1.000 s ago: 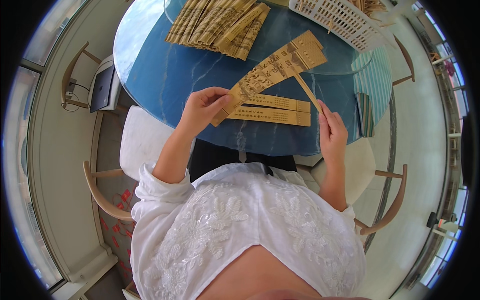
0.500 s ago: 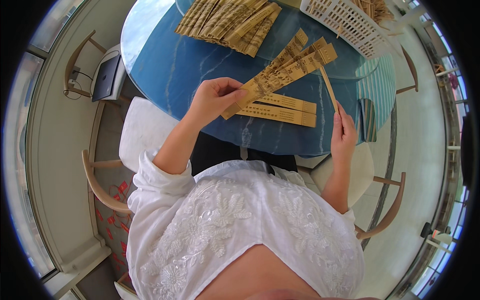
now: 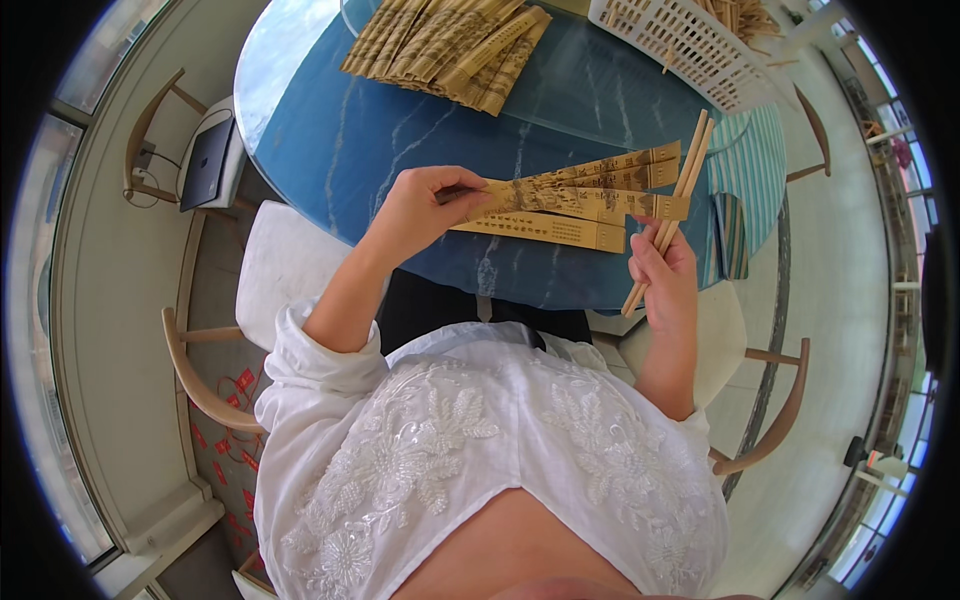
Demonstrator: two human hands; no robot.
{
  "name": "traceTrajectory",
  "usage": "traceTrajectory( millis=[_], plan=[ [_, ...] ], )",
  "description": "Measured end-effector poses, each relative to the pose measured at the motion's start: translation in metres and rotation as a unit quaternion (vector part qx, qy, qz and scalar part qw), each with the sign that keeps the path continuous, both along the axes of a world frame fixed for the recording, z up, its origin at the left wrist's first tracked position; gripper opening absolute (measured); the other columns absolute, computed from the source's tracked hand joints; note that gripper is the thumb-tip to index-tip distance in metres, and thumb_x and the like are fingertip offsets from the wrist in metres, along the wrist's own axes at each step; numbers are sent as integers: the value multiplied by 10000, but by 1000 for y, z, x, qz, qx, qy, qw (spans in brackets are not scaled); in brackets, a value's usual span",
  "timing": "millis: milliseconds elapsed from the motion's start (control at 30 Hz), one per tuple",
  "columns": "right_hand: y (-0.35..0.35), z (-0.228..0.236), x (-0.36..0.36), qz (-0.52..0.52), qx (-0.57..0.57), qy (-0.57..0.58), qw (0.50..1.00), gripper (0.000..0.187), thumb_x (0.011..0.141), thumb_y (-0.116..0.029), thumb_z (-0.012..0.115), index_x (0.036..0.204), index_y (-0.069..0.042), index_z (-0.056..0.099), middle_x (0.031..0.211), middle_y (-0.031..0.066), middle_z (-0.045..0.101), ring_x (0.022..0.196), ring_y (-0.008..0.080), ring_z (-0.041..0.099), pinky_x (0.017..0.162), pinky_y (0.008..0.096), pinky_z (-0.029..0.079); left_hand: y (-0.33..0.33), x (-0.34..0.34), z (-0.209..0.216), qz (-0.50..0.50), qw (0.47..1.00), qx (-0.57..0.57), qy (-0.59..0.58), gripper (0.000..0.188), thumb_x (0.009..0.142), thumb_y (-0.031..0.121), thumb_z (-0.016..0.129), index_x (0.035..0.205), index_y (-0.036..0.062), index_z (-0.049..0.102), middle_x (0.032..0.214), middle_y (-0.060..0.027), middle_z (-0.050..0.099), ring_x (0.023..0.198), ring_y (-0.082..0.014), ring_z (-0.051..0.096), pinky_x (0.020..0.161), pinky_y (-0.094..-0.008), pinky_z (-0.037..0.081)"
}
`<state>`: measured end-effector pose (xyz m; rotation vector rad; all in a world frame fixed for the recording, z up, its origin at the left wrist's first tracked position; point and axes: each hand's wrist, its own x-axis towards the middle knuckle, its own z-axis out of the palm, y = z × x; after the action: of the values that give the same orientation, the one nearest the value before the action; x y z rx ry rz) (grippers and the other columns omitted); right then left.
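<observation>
My left hand (image 3: 430, 205) pinches the near ends of several gold-brown printed paper chopstick sleeves (image 3: 590, 178), fanned out to the right above the table. In my right hand (image 3: 668, 272) is a pair of pale wooden chopsticks (image 3: 692, 165), held slanting upright with the fingers wrapped round them. They cross the right end of the lowest fanned sleeve (image 3: 655, 206); whether a finger also touches that sleeve is hard to see. Beneath the fan, a flat sleeve (image 3: 555, 230) lies on the blue table, partly covered.
A heap of gold sleeves (image 3: 440, 55) lies on the far part of the blue marbled table (image 3: 400, 130). Far right stands a white slatted basket (image 3: 680, 45) near many loose chopsticks (image 3: 740, 20). A striped cloth (image 3: 750, 165) covers the right edge. At left, a laptop (image 3: 207, 160) rests on a chair.
The fanned sleeves have swung down toward the right hand. My right hand has turned, moved slightly left and nearer me, and its chopsticks now stand across the sleeve ends.
</observation>
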<state>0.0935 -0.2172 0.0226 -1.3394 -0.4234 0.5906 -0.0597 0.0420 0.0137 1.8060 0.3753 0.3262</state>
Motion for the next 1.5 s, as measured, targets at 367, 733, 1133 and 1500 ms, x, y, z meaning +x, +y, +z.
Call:
traceTrajectory(
  millis=[367, 733, 1133, 1500],
  plan=[
    [2, -19, 13, -142, -66, -16, 988, 169, 893, -186, 730, 874, -31, 663, 634, -55, 493, 488, 24, 362, 440, 214, 253, 5, 4, 2, -29, 994, 94, 52, 159, 873, 109, 696, 982, -3, 722, 776, -86, 690, 652, -135, 598, 628, -275, 491],
    [7, -24, 21, -182, -77, 32, 980, 192, 896, -189, 726, 805, -63, 612, 593, -69, 413, 453, 21, 318, 413, 216, 241, 26, 18, -29, -32, 945, 326, 16, 193, 870, 135, 677, 1022, 28, 730, 863, -127, 679, 774, -275, 599, 715, -351, 492],
    [-11, -8, 32, -224, 22, 18, 974, 210, 936, -161, 674, 769, -115, 556, 564, -84, 321, 462, 19, 237, 429, 226, 184, 20, 18, -12, 1, 970, 244, -14, 227, 936, 65, 587, 1134, 42, 696, 906, -108, 667, 794, -240, 580, 737, -321, 477],
    [-34, 16, 44, -270, 56, -10, 961, 215, 945, -149, 653, 764, -142, 537, 555, -95, 281, 463, 16, 196, 430, 224, 151, 19, 11, -21, -107, 940, 321, 32, 220, 903, 129, 637, 1098, 72, 722, 971, -71, 683, 950, -266, 576, 825, -374, 478]
  ],
)
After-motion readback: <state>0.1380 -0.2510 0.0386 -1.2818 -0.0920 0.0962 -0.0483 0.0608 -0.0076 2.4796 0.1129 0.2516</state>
